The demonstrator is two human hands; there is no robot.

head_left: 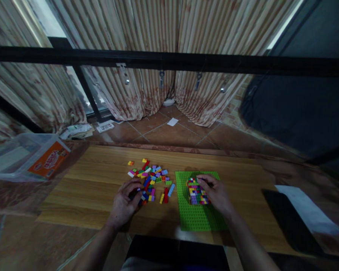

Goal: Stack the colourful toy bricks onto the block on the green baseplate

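Observation:
A green baseplate (196, 217) lies on the wooden table (101, 169). On it stands a block of multicoloured bricks (197, 192). My right hand (216, 192) rests against the block's right side, its fingers curled over the top far corner. Left of the plate lies a loose pile of small bricks (152, 177) in many colours. My left hand (125, 203) sits at the pile's near left edge, its fingers curled down onto bricks there; what they pinch is hidden.
A clear plastic box with an orange label (49, 159) sits at the table's far left. A dark flat object with a white sheet (305, 210) lies at the right. A black bar (169, 60) crosses above, with curtains behind. Papers lie on the tiled floor.

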